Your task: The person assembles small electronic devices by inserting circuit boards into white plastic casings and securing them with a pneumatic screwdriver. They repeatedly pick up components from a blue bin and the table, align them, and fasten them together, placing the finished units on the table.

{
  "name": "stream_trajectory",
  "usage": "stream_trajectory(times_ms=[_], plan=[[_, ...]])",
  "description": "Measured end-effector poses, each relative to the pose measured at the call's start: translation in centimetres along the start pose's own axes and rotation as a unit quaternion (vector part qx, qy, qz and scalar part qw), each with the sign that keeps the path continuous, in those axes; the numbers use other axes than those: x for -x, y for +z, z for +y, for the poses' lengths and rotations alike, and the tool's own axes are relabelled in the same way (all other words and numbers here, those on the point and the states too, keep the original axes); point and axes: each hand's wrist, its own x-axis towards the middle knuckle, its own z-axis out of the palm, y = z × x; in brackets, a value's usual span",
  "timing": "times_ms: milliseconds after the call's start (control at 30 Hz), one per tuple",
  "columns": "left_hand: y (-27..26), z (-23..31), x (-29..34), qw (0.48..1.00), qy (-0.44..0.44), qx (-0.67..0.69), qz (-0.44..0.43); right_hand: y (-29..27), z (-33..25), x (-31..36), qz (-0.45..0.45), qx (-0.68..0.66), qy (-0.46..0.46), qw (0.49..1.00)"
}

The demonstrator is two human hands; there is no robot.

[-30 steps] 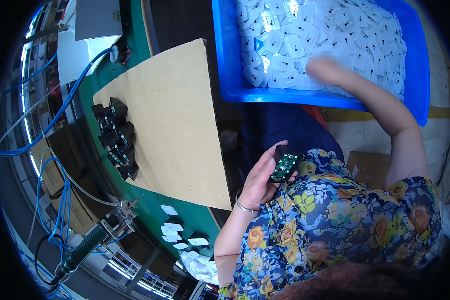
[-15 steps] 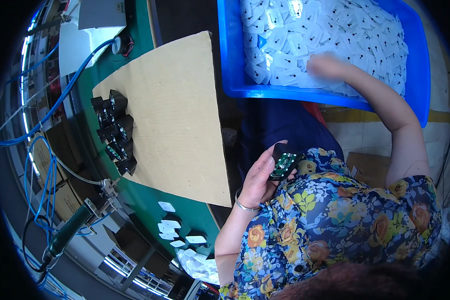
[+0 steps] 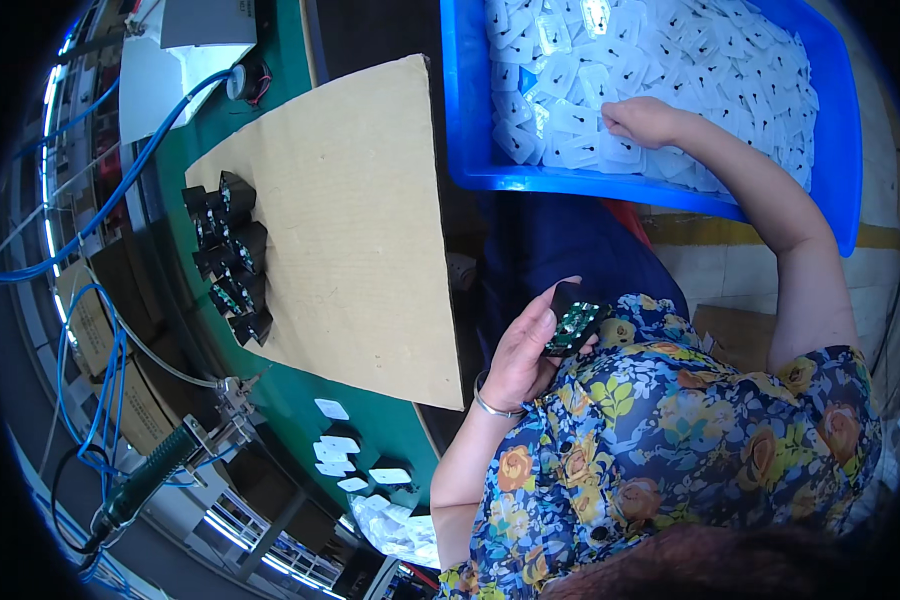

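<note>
Head view: left hand (image 3: 522,355) grasps black case (image 3: 576,322); right hand (image 3: 644,122), nearer the white pieces (image 3: 570,113), curls fingers just right of one, by blue bin (image 3: 610,187)'s near edge; can't tell if pinching.

Dark, curved, perhaps soft edges

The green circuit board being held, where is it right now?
In the head view, the green circuit board is right of centre, in the left hand, beside the flowered shirt and below the blue bin.
</note>
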Motion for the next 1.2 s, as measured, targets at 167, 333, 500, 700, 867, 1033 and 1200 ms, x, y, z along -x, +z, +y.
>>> stream_trajectory(times_ms=[167,333,500,700,867,1033,1200], plan=[[0.5,0.8,0.1,0.999,0.030,-0.018,0.012,-2.4,-1.8,-0.1,0.038,-0.034,-0.073,0.996],[0.8,2.4,-0.3,0.994,0.080,-0.071,-0.032,-6.3,-11.4,4.0,-0.036,-0.048,-0.188,0.980],[0.5,2.5,0.2,0.994,0.078,-0.063,-0.034,-7.1,-16.7,5.0,-0.116,-0.082,-0.258,0.956],[0.0,1.8,2.8,0.989,0.142,-0.044,0.010,-5.3,-17.2,5.0,-0.037,-0.280,-0.276,0.919],[-0.1,2.0,3.9,0.972,0.226,0.061,-0.025,1.8,-20.7,6.6,0.047,-0.743,-0.270,0.610],[0.3,1.3,3.7,0.969,0.241,0.060,0.002,2.5,-23.8,6.6,0.091,-0.805,-0.228,0.540],[0.0,0.2,3.8,0.966,0.255,0.046,0.000,2.7,-24.7,5.6,0.063,-0.865,-0.188,0.461]])
